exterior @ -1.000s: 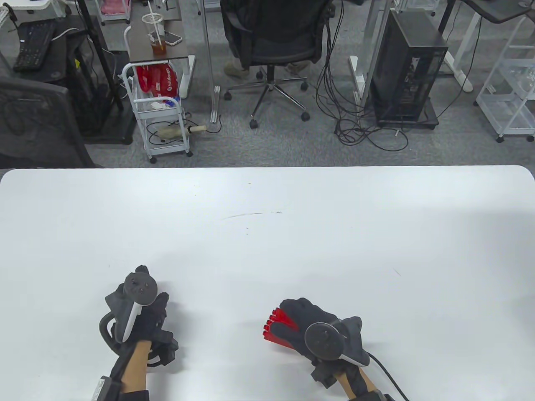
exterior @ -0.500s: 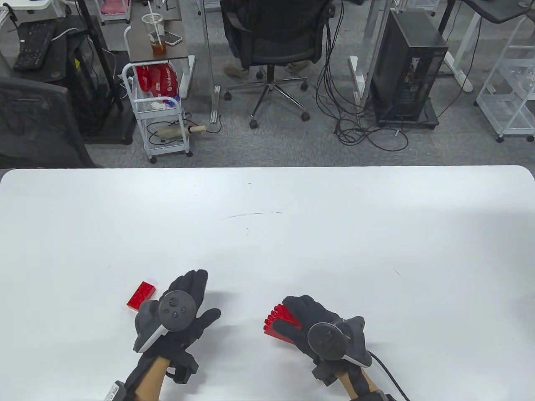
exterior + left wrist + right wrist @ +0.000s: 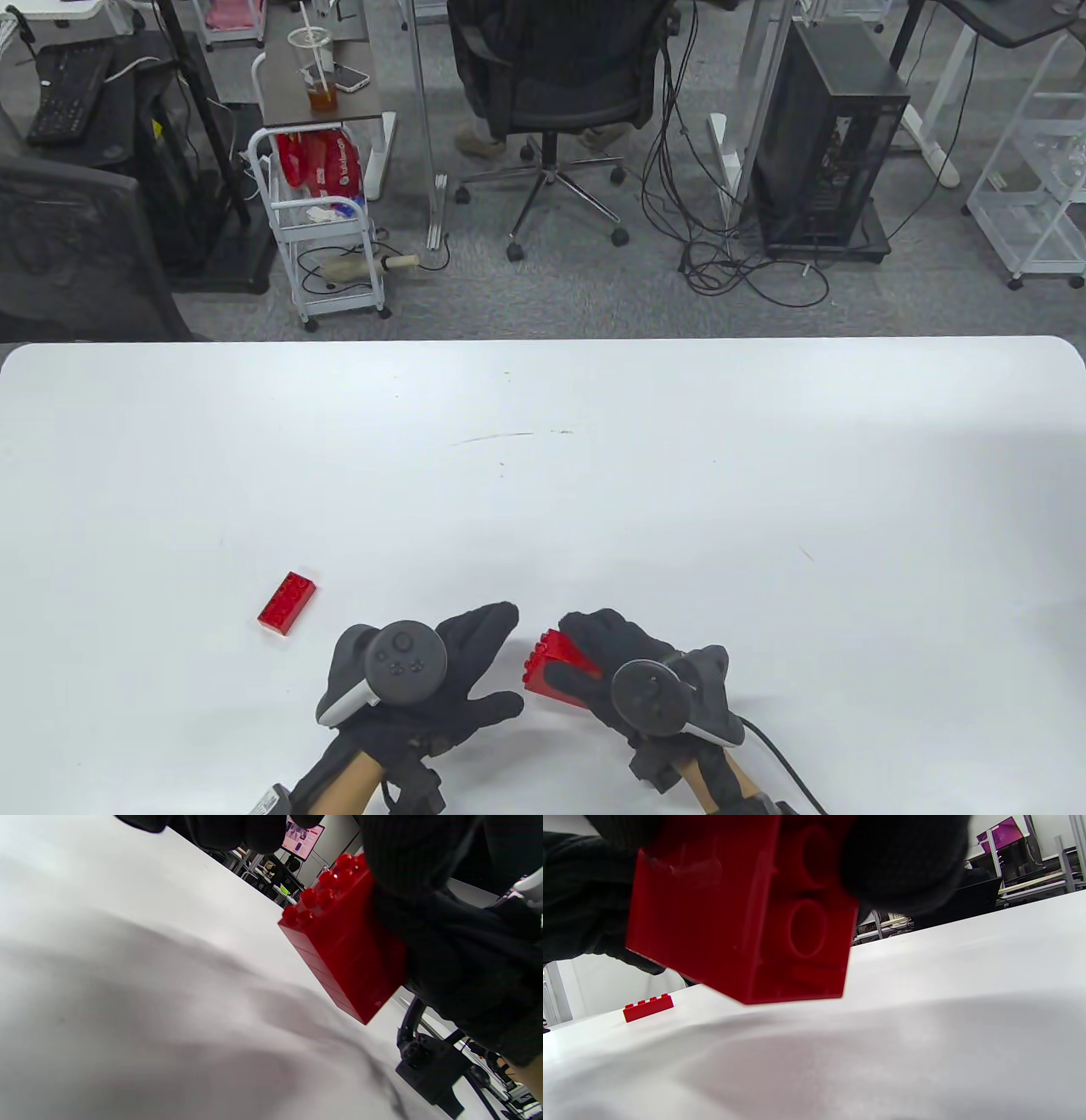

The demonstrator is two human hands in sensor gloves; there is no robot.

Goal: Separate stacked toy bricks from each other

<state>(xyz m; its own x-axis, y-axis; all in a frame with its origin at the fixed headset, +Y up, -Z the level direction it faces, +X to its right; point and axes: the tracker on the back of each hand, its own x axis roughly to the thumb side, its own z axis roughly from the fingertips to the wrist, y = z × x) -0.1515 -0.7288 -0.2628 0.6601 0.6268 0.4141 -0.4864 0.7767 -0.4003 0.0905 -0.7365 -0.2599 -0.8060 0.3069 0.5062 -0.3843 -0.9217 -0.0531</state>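
Observation:
My right hand (image 3: 594, 658) grips a stack of red toy bricks (image 3: 551, 671) near the table's front edge, tilted, studs pointing left. The stack fills the left wrist view (image 3: 348, 942) and shows its hollow underside in the right wrist view (image 3: 742, 916), held above the table. My left hand (image 3: 475, 671) is open and empty, fingers spread, just left of the stack and apart from it. A single red brick (image 3: 288, 602) lies flat on the white table (image 3: 594, 475) to the left; it also shows small in the right wrist view (image 3: 648, 1007).
The table's far edge borders an office floor with a black chair (image 3: 556, 85), a white cart (image 3: 327, 229) and a computer tower (image 3: 827, 144). A cable (image 3: 789, 764) trails from my right wrist.
My left hand let go of the single red brick, left it on the table, and moved right toward the stack, opening. My right hand shifted slightly left with the stack.

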